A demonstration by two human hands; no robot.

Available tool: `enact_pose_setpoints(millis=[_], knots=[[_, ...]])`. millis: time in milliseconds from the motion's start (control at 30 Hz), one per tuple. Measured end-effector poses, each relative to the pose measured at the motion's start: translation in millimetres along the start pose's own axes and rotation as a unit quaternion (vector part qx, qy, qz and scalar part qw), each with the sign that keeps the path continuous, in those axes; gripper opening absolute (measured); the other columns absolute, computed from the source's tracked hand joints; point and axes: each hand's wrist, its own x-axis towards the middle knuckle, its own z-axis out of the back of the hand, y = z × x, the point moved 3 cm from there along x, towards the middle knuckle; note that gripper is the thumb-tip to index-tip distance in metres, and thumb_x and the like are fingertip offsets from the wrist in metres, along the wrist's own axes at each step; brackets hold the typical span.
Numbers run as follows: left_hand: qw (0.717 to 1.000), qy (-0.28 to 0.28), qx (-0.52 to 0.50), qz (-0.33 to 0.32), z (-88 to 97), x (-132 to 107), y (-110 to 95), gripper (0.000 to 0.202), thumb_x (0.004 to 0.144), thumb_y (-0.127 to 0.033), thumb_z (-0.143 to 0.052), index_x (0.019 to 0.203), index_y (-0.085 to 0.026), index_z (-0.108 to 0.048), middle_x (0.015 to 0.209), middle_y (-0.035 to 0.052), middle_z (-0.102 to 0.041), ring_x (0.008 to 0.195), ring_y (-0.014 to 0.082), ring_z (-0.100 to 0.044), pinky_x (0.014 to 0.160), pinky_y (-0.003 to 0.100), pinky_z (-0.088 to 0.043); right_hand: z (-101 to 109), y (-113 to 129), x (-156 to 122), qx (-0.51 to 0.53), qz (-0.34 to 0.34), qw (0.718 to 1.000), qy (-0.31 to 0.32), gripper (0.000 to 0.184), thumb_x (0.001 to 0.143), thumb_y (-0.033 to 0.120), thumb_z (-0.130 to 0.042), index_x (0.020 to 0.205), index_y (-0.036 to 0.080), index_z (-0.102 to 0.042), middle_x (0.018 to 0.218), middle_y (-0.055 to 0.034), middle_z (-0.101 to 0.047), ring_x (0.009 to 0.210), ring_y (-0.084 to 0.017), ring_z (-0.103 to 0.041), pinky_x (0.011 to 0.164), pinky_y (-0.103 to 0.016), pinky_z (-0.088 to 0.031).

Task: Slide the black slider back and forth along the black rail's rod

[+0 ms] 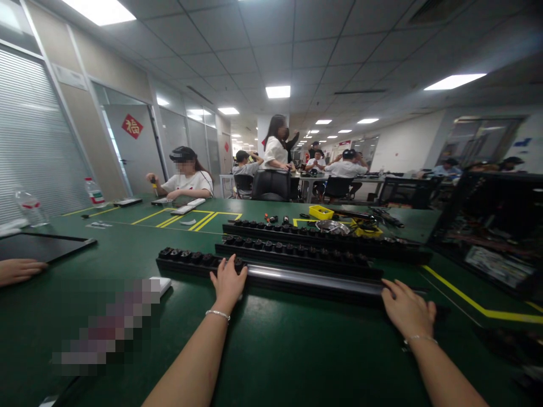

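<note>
In front of me on the green table lies a long black strip with a glossy top. Round dark sockets line its left end. My left hand holds it near those sockets, with spread fingertips on top and the thumb side at the start of the glossy stretch. Over the right end, my right hand bends its fingers across the strip. The undersides of both grips are hidden. Just behind lies a second black strip with a row of sockets, and a third socket strip beyond that.
A yellow tray and small loose parts stand behind the strips. At left are a blurred-out object, a black panel, another person's hand and bottles. A co-worker sits across the table. A dark rack stands right.
</note>
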Motion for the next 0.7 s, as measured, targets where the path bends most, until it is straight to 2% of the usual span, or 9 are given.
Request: enact_pose_setpoints(millis=[367, 700], knots=[[1.000, 0.003, 0.007, -0.008, 0.8, 1.8, 1.5, 0.047, 0.079, -0.044, -0.044, 0.123, -0.027, -0.045, 0.129, 0.0119, -0.047, 0.128, 0.0245, -0.030, 0.102, 0.059, -0.013, 2.2, 1.4, -1.4, -0.003, 0.000, 1.000, -0.001, 0.055, 0.082, 0.046, -0.022, 0.122, 0.025, -0.052, 0.132, -0.0073, -0.045, 0.115, -0.033, -0.043, 0.099, -0.055, -0.020], [0.998, 0.002, 0.038, -0.051, 6.5, 0.3, -2.7, 0.045, 0.080, -0.042, -0.042, 0.121, -0.023, -0.047, 0.126, 0.0113, -0.051, 0.126, 0.0232, -0.033, 0.104, 0.057, -0.010, 2.6, 2.3, -1.2, -0.012, -0.003, 1.000, 0.020, 0.057, 0.082, 0.046, -0.019, 0.126, 0.026, -0.049, 0.134, -0.0067, -0.042, 0.117, -0.033, -0.040, 0.100, -0.054, -0.019]])
